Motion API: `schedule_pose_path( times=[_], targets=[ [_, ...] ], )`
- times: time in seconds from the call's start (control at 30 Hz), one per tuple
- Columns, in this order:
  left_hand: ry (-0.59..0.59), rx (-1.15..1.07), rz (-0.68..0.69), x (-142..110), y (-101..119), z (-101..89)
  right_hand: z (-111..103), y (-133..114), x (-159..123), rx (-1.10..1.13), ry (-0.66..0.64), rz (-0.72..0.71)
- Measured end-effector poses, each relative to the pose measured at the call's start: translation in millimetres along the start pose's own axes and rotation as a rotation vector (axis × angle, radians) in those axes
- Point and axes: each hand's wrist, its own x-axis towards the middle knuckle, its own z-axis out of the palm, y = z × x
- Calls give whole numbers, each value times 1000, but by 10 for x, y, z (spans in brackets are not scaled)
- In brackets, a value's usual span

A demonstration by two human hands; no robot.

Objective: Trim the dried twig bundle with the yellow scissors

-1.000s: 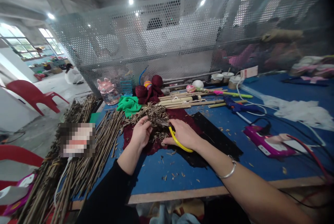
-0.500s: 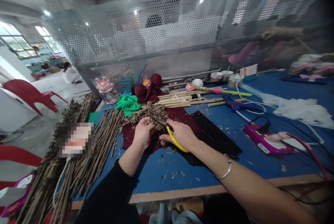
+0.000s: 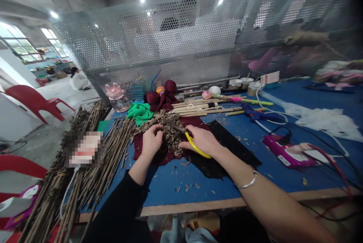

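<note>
Your right hand (image 3: 204, 140) has its grip closed on the yellow-handled scissors (image 3: 195, 147), their blades pointing left into the dried plant heap (image 3: 172, 137), which lies mid-surface on the maroon cloth (image 3: 195, 123). Your left hand (image 3: 152, 143) is at the heap's left side, thumb and forefinger curled close together; whether that grip pinches a stem, you cannot tell from here. The main risk is a nick: the blade tips point towards those fingertips, and the tangled leaves partly hide them, so closing the blades blind could catch skin. Low in the heap, the tips could also snag the cloth, since leaf and fabric lie together. Brittle leaves may crumble if squeezed, adding to the clippings (image 3: 187, 187) on the near part of the blue surface (image 3: 170, 197). A wide sweep left might knock the long stalks (image 3: 113, 156), as their ends lie close to the heap.
</note>
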Motion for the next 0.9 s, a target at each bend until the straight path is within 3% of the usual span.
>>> schedule_pose_path(
  times=[0.1,0.17,0.3,0.5,0.57,0.73,0.9],
  targets=[
    [91,118,138,37,82,-5,-41,86,44,51,106,42],
    [83,217,185,74,130,35,-50,145,75,72,173,72],
    [-56,403,152,115,230,159,-43,221,109,98,214,95],
    [-341,670,252,145,382,252,-26,220,99,129,175,118],
    [-374,628,248,170,364,264,-28,207,93,123,168,112],
    [-237,281,257,180,201,224,-51,166,72,119,131,73],
    [-40,-105,8,136,84,99,-27,137,39,139,93,15]
  ],
)
